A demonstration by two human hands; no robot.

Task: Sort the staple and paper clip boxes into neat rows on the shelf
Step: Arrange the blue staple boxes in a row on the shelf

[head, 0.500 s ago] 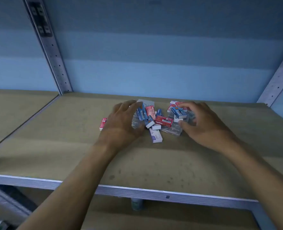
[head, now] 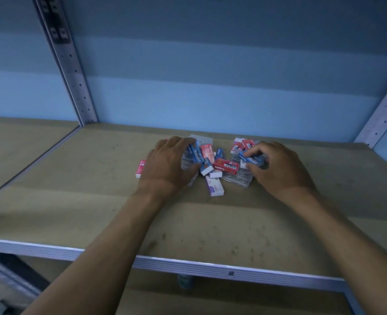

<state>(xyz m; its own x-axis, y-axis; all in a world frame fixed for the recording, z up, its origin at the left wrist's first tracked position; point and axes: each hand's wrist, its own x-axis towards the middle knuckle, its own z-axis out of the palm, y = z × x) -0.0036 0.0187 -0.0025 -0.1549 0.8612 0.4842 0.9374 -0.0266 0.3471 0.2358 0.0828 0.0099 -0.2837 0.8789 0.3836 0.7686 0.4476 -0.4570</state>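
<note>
Blue staple box (head: pixel 251 158) in right hand (head: pixel 278 169) grip; left hand (head: pixel 167 165) flat, fingers spread, over clear clip box (head: pixel 188 161).

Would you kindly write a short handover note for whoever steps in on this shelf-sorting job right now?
Left hand: resting over the left side of the pile, fingers curled on a blue staples box; a firm grasp cannot be confirmed.
Right hand: fingers pinching a blue box at the pile's right side.
Things: the boxes lie in a jumbled heap mid-shelf; a red Staples box in the centre, a white box nearest the front, a pink box apart on the left, clear paper clip boxes underneath.
Done: no rows formed.
Left: separate kinds, line everything up.
</note>
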